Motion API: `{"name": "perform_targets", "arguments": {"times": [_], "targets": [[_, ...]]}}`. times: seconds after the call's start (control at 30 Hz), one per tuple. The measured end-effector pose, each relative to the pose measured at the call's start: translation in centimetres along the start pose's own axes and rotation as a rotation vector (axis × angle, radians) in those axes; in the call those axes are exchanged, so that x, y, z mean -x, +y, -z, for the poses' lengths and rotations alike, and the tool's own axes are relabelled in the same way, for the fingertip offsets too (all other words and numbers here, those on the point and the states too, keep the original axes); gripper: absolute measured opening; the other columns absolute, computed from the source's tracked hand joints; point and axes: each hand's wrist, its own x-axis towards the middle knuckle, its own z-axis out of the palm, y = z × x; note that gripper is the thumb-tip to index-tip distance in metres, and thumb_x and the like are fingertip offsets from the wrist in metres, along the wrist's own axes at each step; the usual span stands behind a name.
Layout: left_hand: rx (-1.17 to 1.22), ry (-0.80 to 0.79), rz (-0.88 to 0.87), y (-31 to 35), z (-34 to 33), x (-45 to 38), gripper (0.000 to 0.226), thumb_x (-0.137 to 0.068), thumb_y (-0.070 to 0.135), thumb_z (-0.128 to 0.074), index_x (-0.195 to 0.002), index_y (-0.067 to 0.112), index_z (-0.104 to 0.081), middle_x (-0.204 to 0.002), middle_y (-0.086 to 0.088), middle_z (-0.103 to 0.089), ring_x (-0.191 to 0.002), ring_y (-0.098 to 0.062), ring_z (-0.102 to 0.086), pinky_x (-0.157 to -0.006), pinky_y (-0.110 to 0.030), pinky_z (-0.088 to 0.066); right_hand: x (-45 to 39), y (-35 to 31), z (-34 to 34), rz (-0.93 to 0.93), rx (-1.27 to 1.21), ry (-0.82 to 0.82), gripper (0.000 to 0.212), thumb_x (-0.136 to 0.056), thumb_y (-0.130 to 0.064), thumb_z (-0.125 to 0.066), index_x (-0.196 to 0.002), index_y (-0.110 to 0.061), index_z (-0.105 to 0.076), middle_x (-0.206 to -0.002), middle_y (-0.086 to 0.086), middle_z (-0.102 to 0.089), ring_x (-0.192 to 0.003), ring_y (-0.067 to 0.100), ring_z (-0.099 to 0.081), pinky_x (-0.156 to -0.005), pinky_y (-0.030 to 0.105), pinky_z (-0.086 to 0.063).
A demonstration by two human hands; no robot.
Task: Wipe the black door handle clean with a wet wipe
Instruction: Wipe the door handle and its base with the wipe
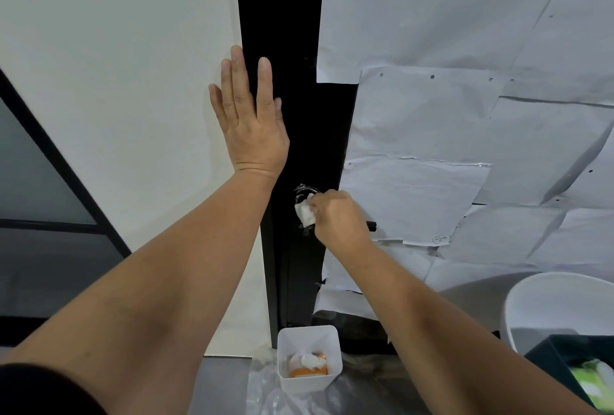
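Black against the pale wall, the door (299,115) fills the middle of your view, its black door handle (371,224) low at the right edge, mostly hidden behind your right hand (339,218). Your right fingers curl around a folded white wet wipe (305,212) and press it to the handle's round base. Your left hand (251,115) lies flat higher up, fingers straight, spanning the door's edge and the wall. White paper sheets (465,82) cover the surface right of the door. Below, a white square tub (309,361) holding something orange and white sits on the floor near a white bin (561,305).
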Motion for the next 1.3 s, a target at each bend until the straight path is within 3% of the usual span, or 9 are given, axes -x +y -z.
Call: {"name": "perform_targets", "arguments": {"times": [0.13,0.3,0.47,0.53,0.7,0.83,0.93,1.1,1.3], "targets": [[0.004,-0.009,0.002,0.1,0.0,0.1,0.045,-0.101,0.015,-0.044,-0.142,0.012,-0.026,-0.145,-0.028,-0.039,-0.138,-0.037,-0.028,-0.116,-0.052,-0.019,0.3,-0.4,-0.3,0.078,-0.019,-0.065,0.045,-0.071,0.015,-0.052,-0.107,-0.005,-0.069,-0.099,0.015,-0.060,-0.092,0.031,-0.053,-0.066,0.028,-0.036],[0.000,-0.003,0.005,0.0,0.0,0.0,0.048,-0.100,0.013,-0.048,-0.142,0.012,-0.025,-0.145,-0.028,-0.039,-0.138,-0.038,-0.029,-0.116,-0.052,-0.020,-0.9,0.3,0.3,0.031,-0.063,-0.076,0.044,-0.072,0.013,-0.051,-0.108,-0.005,-0.070,-0.099,0.016,-0.059,-0.093,0.031,-0.056,-0.067,0.026,-0.038],[0.005,-0.009,-0.004,0.1,0.1,0.0,0.047,-0.100,0.013,-0.047,-0.142,0.012,-0.025,-0.145,-0.029,-0.039,-0.138,-0.038,-0.030,-0.115,-0.053,-0.021,0.2,-0.9,-0.5,0.099,0.009,-0.116,0.051,-0.076,0.012,-0.050,-0.124,-0.004,-0.056,-0.121,0.010,-0.049,-0.094,0.023,-0.048,-0.068,0.023,-0.036],[0.007,-0.006,0.001,0.0,0.1,0.0,0.047,-0.100,0.013,-0.047,-0.142,0.011,-0.026,-0.145,-0.029,-0.039,-0.138,-0.038,-0.029,-0.116,-0.053,-0.020,0.6,-1.0,-0.5,0.098,0.024,-0.107,0.046,-0.075,0.013,-0.050,-0.118,-0.003,-0.058,-0.117,0.010,-0.049,-0.090,0.019,-0.045,-0.065,0.024,-0.035],[0.012,-0.004,-0.002,-0.1,0.0,0.0,0.045,-0.101,0.014,-0.045,-0.142,0.011,-0.026,-0.145,-0.028,-0.039,-0.139,-0.037,-0.027,-0.116,-0.053,-0.020,-0.5,0.0,0.4,0.055,0.031,-0.120,0.034,-0.075,0.010,-0.051,-0.102,-0.001,-0.070,-0.101,0.013,-0.055,-0.089,0.028,-0.056,-0.064,0.026,-0.035],[0.011,-0.003,-0.007,-0.1,0.0,0.0,0.045,-0.101,0.013,-0.046,-0.142,0.011,-0.027,-0.145,-0.028,-0.039,-0.138,-0.038,-0.028,-0.116,-0.052,-0.019,0.1,-0.8,-0.1,0.056,0.018,-0.101,0.044,-0.075,0.008,-0.055,-0.117,-0.004,-0.060,-0.114,0.009,-0.051,-0.097,0.025,-0.052,-0.073,0.026,-0.045],[0.005,-0.006,-0.002,0.0,0.0,0.0,0.045,-0.101,0.014,-0.045,-0.142,0.011,-0.026,-0.145,-0.028,-0.038,-0.139,-0.038,-0.029,-0.116,-0.051,-0.018,0.9,-1.1,-0.4,0.081,0.031,-0.097,0.039,-0.074,0.009,-0.053,-0.111,0.000,-0.060,-0.117,0.008,-0.051,-0.097,0.024,-0.050,-0.072,0.026,-0.042],[0.006,-0.011,0.001,0.0,0.1,0.0,0.045,-0.101,0.014,-0.045,-0.142,0.012,-0.026,-0.145,-0.028,-0.038,-0.139,-0.036,-0.026,-0.116,-0.052,-0.019,0.5,-0.3,0.6,0.142,0.107,-0.119,0.028,-0.069,0.010,-0.053,-0.090,0.000,-0.068,-0.094,0.011,-0.055,-0.089,0.027,-0.054,-0.065,0.027,-0.037],[0.019,-0.016,0.001,0.0,0.1,0.0,0.044,-0.102,0.015,-0.043,-0.142,0.011,-0.026,-0.146,-0.028,-0.037,-0.139,-0.036,-0.025,-0.116,-0.052,-0.018,2.0,-0.8,-0.4,0.199,0.113,-0.067,0.038,-0.069,0.015,-0.052,-0.102,0.002,-0.064,-0.105,0.009,-0.055,-0.088,0.024,-0.048,-0.062,0.024,-0.033]]}}
